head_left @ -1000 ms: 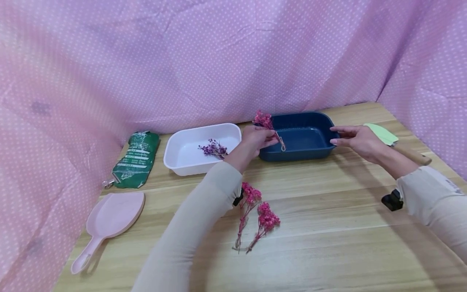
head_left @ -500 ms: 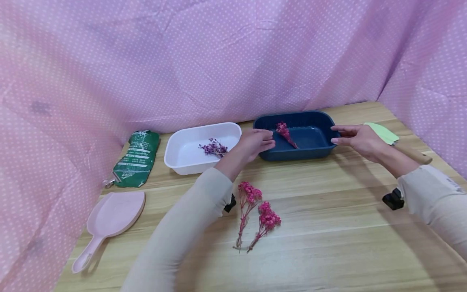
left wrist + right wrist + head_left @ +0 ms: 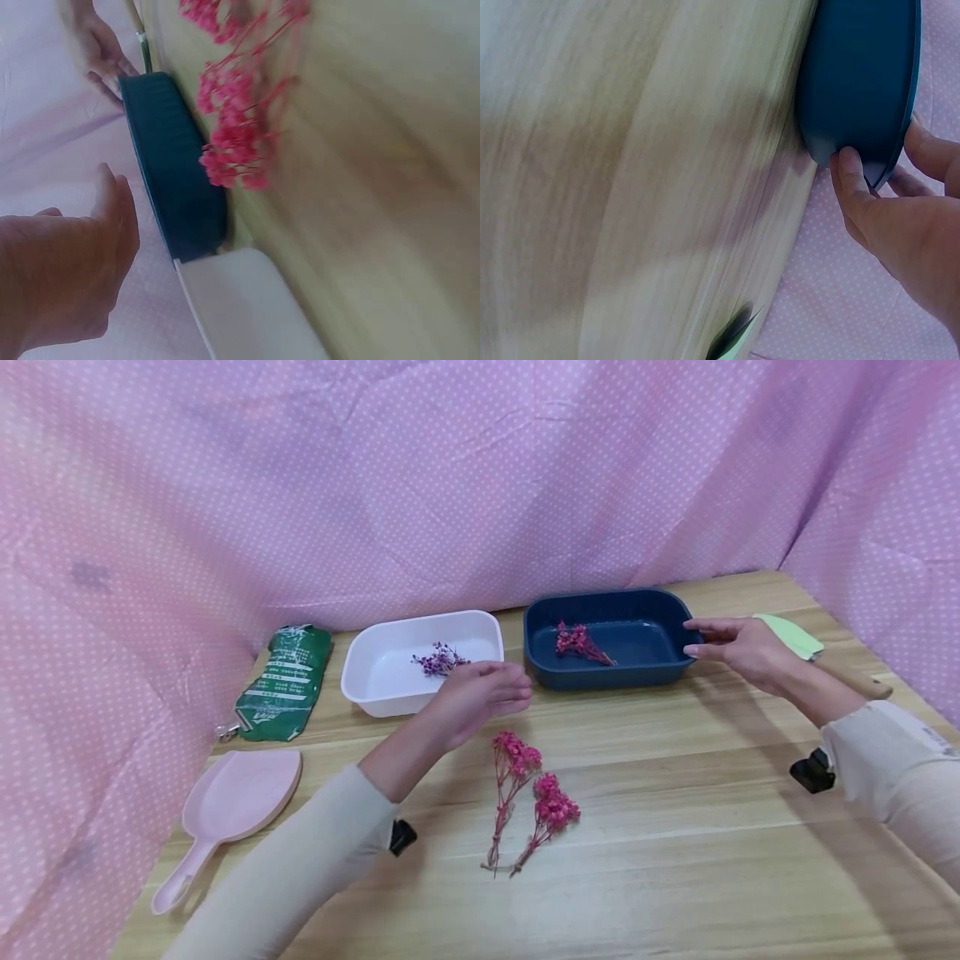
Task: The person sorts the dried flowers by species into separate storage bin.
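Note:
In the head view, my left hand (image 3: 483,697) hovers with nothing in it, fingers extended together, in front of the white basin (image 3: 367,693). Purple dried flowers (image 3: 441,658) lie inside that basin. My right hand (image 3: 750,652) holds the right end of the dark blue basin (image 3: 615,675); in the right wrist view its thumb and fingers (image 3: 851,169) are spread around that end. One bunch of pink dried flowers (image 3: 577,642) lies in the blue basin. Two more pink bunches, one upper (image 3: 516,760) and one lower (image 3: 553,810), lie on the table in front.
A pink dustpan-shaped scoop (image 3: 236,797) and a green packet (image 3: 285,685) lie at the left. A light green spatula-like blade (image 3: 791,635) with a wooden handle (image 3: 855,678) is beyond my right hand. Pink dotted cloth (image 3: 450,485) hangs behind the wooden table (image 3: 675,860).
My left hand let go of a pink flower bunch inside the blue basin, then drew back left and toward me. The right hand stays on the basin's end.

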Demonstrator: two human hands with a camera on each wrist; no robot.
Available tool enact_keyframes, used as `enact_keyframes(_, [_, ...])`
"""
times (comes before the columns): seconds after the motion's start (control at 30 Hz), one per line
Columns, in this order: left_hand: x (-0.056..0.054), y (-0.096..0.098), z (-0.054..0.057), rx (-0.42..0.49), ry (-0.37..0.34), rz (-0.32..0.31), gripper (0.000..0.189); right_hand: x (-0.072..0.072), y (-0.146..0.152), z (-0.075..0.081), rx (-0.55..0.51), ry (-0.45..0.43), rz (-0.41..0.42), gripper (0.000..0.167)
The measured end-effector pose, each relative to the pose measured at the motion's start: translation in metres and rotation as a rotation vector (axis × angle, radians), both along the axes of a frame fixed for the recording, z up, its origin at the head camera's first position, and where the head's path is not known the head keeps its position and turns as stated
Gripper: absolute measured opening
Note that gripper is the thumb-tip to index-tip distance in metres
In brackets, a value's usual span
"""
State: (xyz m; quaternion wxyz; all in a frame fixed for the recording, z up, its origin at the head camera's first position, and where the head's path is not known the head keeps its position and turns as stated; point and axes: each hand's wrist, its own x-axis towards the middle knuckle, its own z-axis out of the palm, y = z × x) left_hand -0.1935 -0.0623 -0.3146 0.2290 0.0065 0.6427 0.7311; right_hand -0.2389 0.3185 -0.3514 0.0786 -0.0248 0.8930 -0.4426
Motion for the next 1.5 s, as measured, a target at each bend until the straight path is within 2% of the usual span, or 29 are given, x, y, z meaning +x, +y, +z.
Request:
enact_keyframes(0.13, [0.018, -0.023, -0.004, -0.051, -0.007, 0.019, 0.034, 0.000, -0.001, 0.001, 0.003, -0.006, 0.010, 0.068])
enact_keyframes(0.37, [0.045, -0.056, -0.010, -0.096, -0.058, 0.117, 0.032, 0.001, -0.001, 0.003, 0.016, -0.019, 0.019, 0.068])
enact_keyframes(0.67, [0.069, -0.077, -0.024, -0.163, -0.148, 0.146, 0.042, 0.004, 0.000, 0.003, 0.020, -0.013, 0.019, 0.072])
enact_keyframes(0.8, [0.077, -0.077, -0.032, -0.176, -0.156, 0.122, 0.041, 0.004, 0.000, 0.003, 0.013, -0.030, 0.021, 0.074])
enact_keyframes(1.0, [0.086, -0.070, -0.043, -0.164, -0.164, 0.025, 0.044, 0.003, -0.001, 0.005, 0.031, -0.037, 0.022, 0.075])
enact_keyframes(1.1, [0.088, -0.064, -0.049, -0.189, -0.161, -0.014, 0.042, 0.003, 0.000, 0.005, 0.041, -0.036, 0.021, 0.075])
enact_keyframes(1.2, [0.090, -0.057, -0.054, -0.228, -0.144, -0.023, 0.036, 0.002, 0.000, 0.005, 0.046, -0.038, 0.024, 0.075])
enact_keyframes(1.33, [0.090, -0.045, -0.057, -0.341, -0.092, -0.011, 0.035, 0.002, 0.000, 0.006, 0.038, -0.043, 0.027, 0.076])
enact_keyframes(1.5, [0.089, -0.032, -0.056, -0.641, 0.080, -0.048, 0.040, 0.001, 0.000, 0.005, 0.037, -0.044, 0.021, 0.075])
